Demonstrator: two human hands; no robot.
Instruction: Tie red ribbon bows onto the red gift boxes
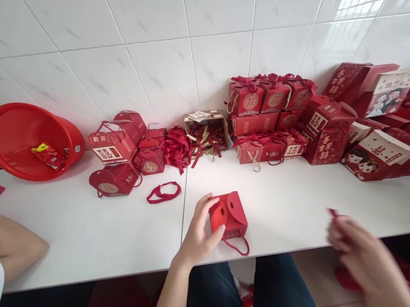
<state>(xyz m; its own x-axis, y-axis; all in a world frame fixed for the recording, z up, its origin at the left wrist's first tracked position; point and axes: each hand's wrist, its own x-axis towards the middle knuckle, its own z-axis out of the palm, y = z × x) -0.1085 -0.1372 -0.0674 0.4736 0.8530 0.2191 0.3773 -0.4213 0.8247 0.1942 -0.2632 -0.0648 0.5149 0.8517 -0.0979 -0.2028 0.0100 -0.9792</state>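
A small red gift box (227,216) stands near the table's front edge, its rounded top flaps with punched holes folded inward. My left hand (203,229) grips its left side, fingers behind and thumb in front. A twisted red cord handle (243,250) hangs from the box over the edge. Off to the right, apart from the box, my right hand (357,249) is closed and blurred by motion. A short end of dark red ribbon (332,212) pokes out above its fingers; the rest is hidden. A loop of red ribbon (164,193) lies on the table, left of the box.
Along the tiled wall sit a red plastic basket (34,146) with packets inside, stacked red boxes (110,153), a heap of ribbon (177,148), a carton (208,135) of ribbon pieces and ribbon-tied boxes (261,121). Open gift bags (385,147) and people's arms flank me.
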